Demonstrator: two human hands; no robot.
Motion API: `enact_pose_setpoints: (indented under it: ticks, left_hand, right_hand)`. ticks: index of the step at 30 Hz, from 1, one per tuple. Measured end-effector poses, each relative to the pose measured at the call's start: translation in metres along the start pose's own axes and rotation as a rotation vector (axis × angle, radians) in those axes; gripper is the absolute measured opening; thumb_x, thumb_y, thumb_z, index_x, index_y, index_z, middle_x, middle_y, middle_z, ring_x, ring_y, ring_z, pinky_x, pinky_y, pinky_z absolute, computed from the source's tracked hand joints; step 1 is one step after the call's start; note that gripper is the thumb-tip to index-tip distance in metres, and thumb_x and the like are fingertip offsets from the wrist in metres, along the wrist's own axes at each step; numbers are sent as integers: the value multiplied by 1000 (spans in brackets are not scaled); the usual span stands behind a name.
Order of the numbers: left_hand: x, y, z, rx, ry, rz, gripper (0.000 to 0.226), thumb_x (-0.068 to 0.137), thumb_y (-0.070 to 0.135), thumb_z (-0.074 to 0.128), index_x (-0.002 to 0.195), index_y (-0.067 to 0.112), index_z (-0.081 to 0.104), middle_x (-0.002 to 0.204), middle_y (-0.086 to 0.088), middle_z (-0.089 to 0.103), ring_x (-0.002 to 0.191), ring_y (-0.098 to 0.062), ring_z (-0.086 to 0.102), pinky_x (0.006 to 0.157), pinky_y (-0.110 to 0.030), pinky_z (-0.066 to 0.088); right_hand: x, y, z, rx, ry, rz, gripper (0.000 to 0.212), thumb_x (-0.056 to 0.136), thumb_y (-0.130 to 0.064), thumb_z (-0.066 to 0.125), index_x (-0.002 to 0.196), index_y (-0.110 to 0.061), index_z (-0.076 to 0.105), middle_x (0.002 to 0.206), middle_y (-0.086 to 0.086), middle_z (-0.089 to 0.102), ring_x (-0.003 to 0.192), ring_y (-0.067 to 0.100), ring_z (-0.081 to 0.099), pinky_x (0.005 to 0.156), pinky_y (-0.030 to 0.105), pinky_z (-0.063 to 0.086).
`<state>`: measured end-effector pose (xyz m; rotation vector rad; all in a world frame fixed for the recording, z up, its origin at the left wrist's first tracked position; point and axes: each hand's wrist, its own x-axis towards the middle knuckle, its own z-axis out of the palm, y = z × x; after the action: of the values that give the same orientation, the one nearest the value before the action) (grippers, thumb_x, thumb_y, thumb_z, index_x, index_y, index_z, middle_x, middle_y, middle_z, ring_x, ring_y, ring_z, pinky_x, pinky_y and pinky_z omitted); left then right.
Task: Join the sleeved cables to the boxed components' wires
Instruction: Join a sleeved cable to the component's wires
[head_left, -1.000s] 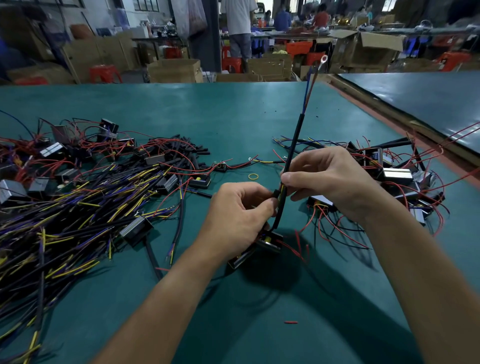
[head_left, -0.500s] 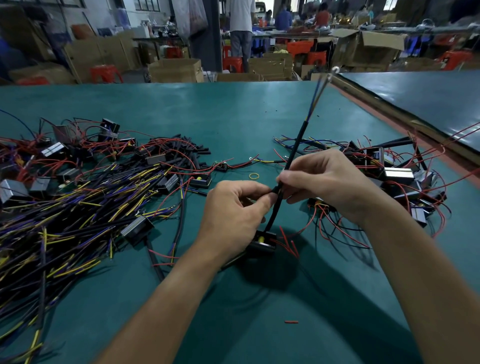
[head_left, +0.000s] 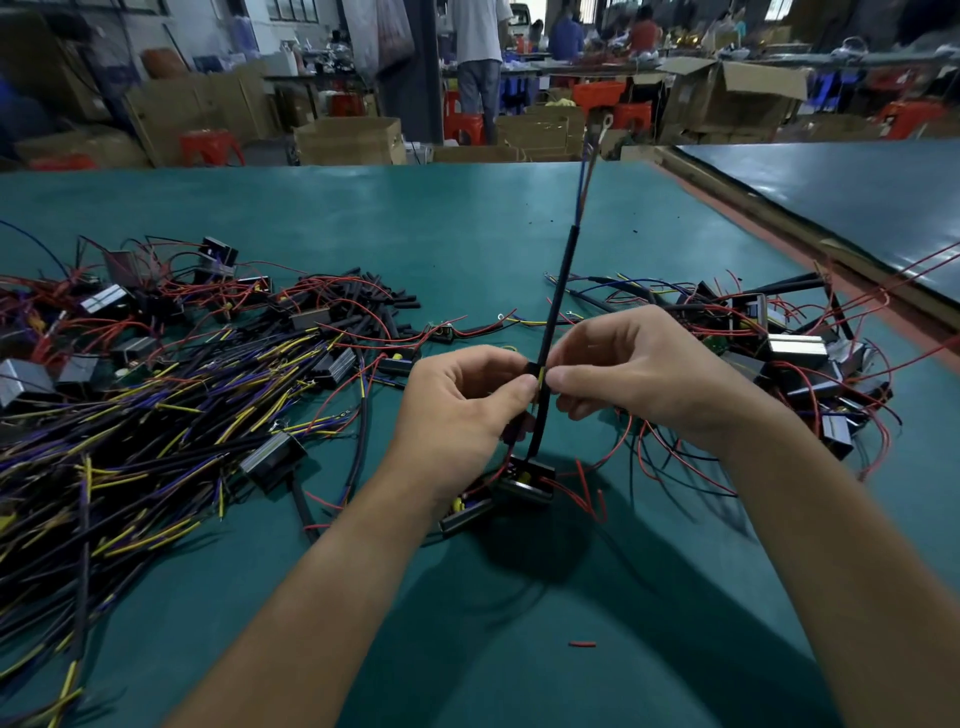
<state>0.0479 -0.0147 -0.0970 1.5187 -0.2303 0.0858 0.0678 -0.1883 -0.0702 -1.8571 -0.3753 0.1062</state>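
A black sleeved cable (head_left: 558, 291) stands nearly upright at the centre, with blue and brown wires and a ring terminal (head_left: 605, 122) at its top. My left hand (head_left: 460, 410) and my right hand (head_left: 639, 371) pinch it from both sides where a yellow wire shows at the sleeve's lower end. Below the hands a small black boxed component (head_left: 524, 475) with red wires hangs or rests just over the green table (head_left: 441, 223).
A big tangle of yellow, purple and black sleeved cables (head_left: 130, 415) with boxed parts covers the left. Another heap of boxed components (head_left: 795, 358) with red wires lies at the right. A red sleeve scrap (head_left: 582, 644) lies near me. Cartons and people stand beyond the table.
Both hands have shifted slightly left and closer together on the cable. The cable's top has swung from leaning right to more upright, and the boxed component has moved with it.
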Motion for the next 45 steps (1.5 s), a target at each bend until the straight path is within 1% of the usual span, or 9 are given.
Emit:
enact_pose_setpoints:
  ticks: [4,6,9,13,18,25,32,39,45]
  left_hand:
    - [2,1,-4,7,-10,-68,16,88,-1,64,95,12,70,85,-7,71,71,-15,64,63,-30,56]
    - [2,2,-4,19,10,-79,16,87,2,66,97,14,71,85,-6,71,75,-17,65,70,-37,57]
    - [2,5,-4,28,51,-46,8,86,6,68,86,14,71,75,-2,71,66,-13,65,60,-31,58]
    - [5,5,-8,44,82,-15,14,87,4,67,80,15,70,70,4,69,63,-9,60,61,-29,56]
    - [6,6,-9,13,58,-25,20,91,0,59,80,15,67,63,9,67,60,-3,60,60,-25,55]
    - [5,7,-10,-4,36,-39,18,93,1,57,83,14,64,68,4,67,60,-5,62,60,-24,55]
    - [5,6,-7,60,-14,-61,17,99,2,47,88,13,54,74,-10,53,52,-11,54,53,-29,56]
    - [4,6,-7,87,-9,-5,21,97,-1,50,85,14,57,73,-5,61,58,-8,60,61,-29,56]
    - [4,7,-8,96,-26,38,18,96,-1,52,87,12,60,70,-1,65,64,-14,61,74,-39,54]
  right_hand:
    - [1,0,6,-71,-22,-25,9,83,-3,73,76,2,70,66,15,68,61,15,65,61,25,57]
    - [2,-1,11,-73,-23,-29,12,84,-1,71,73,-1,68,64,12,67,60,14,63,59,23,56]
    - [3,1,19,-82,-15,-28,15,85,1,67,70,-5,68,62,8,69,60,14,65,60,26,58]
    - [4,1,24,-57,-11,-5,11,85,1,69,75,3,65,66,16,71,57,16,67,62,32,60]
    - [4,1,23,-41,-32,-11,13,84,3,70,74,5,62,58,8,66,52,16,62,56,27,57]
    - [2,-2,20,-58,-67,-9,12,83,4,69,73,4,63,57,8,66,53,18,60,55,27,54]
    - [2,-2,19,-76,-69,1,12,82,6,69,73,4,61,56,9,64,52,20,59,56,29,53]
    - [-1,-4,19,-105,-119,45,14,81,5,69,70,0,64,54,6,64,49,16,58,53,25,52]
    - [-3,-5,20,-109,-124,62,20,81,5,71,66,-6,63,52,3,63,46,14,58,51,23,51]
